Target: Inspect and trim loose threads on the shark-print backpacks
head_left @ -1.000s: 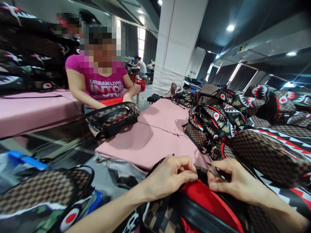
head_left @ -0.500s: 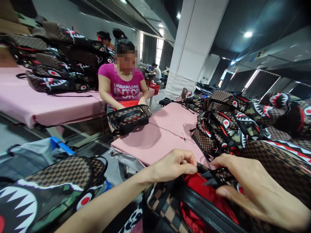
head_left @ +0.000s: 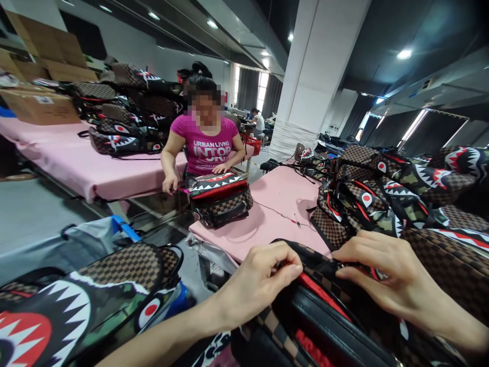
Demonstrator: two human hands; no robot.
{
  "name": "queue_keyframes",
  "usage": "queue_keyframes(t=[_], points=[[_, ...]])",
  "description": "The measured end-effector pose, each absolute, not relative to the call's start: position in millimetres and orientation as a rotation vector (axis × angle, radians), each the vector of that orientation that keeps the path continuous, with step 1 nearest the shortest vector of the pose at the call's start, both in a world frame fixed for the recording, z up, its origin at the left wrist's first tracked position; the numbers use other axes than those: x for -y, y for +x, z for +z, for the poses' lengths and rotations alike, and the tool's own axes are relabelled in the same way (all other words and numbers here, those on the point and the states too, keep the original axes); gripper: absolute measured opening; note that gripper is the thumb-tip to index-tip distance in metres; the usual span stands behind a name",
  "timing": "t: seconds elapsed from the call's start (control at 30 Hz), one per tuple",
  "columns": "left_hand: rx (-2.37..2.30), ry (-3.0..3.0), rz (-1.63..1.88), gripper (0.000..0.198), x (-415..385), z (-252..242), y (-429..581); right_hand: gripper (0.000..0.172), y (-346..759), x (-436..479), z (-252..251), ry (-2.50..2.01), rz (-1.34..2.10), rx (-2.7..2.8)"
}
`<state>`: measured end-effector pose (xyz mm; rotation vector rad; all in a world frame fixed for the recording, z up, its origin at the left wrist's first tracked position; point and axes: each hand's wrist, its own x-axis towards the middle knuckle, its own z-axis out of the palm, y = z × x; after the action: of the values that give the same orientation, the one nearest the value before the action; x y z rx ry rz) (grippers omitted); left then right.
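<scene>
A brown-and-black checkered bag with red lining and black trim lies close in front of me at the bottom right. My left hand pinches the bag's upper edge, thumb and fingers together beside the red lining. On the far side of the opening, my right hand is closed on the bag's dark edge, its fingertips together. Small dark parts show at the right fingertips, too small to make out. The lower part of the bag runs out of view.
Across the pink table, a person in a magenta shirt handles another checkered bag. Bags with shark mouths are piled at the right. A large shark-face bag lies at lower left.
The view has swung left. The bag's opening has narrowed, and the dark pointed tool seen in my right hand no longer shows. The other person's bag has turned, its red opening now visible.
</scene>
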<state>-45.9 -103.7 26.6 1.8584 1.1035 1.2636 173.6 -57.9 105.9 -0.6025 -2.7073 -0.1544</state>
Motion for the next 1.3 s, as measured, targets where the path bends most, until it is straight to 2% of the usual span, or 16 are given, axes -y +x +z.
queue_keyframes(t=[0.27, 0.53, 0.9, 1.13, 1.2, 1.3], points=[[-1.084, 1.972, 1.439, 0.019, 102.6, 27.7, -36.4, 0.020, 171.4, 53.7, 96.0, -0.726, 0.185, 2.704], [-0.979, 2.340, 1.709, 0.013, 97.6, 40.2, -29.1, 0.024, 180.5, 54.2, 93.1, -0.849, 0.346, 2.649], [-0.980, 2.341, 1.667, 0.015, 96.9, 43.2, -24.3, 0.021, 179.6, 55.1, 89.7, -0.794, 0.376, 2.668], [-1.198, 2.322, 1.729, 0.015, 92.1, 39.6, -38.3, 0.025, 183.7, 51.5, 85.3, -0.898, 0.632, 2.611], [-1.256, 2.419, 1.733, 0.021, 93.8, 37.6, -45.2, 0.025, 184.8, 51.6, 85.2, -0.915, 0.656, 2.596], [-1.086, 2.532, 1.587, 0.020, 101.5, 32.9, -48.8, 0.025, 183.6, 52.7, 85.0, -0.904, 0.572, 2.609]])
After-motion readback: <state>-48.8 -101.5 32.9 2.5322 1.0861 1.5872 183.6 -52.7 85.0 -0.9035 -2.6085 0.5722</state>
